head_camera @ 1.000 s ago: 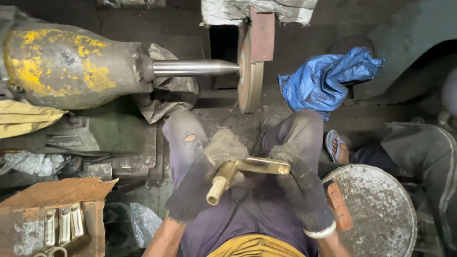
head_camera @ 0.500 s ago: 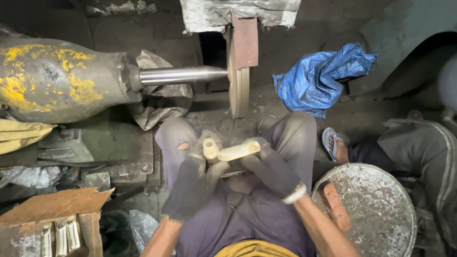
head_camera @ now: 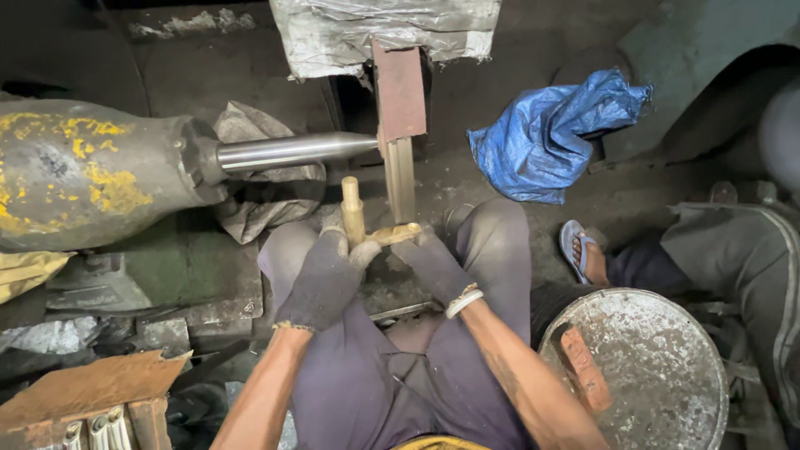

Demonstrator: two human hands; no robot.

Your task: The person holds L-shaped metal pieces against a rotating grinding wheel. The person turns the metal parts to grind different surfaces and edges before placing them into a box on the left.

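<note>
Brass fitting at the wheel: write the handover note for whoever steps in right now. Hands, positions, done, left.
Left hand: gloved, gripping the brass fitting around its upright tube.
Right hand: gloved, holding the fitting's side arm from the right.
Fitting: held over the lap between the knees, its side arm at the rim of the buffing wheel; contact cannot be told from here.
Wheel: mounted on the steel shaft of the yellow-stained motor.
Done: fitting brought up to the wheel.
Left: the fitting looks dull in places, so polishing likely remains. More pale tube pieces sit in the rusty box at lower left.
</note>
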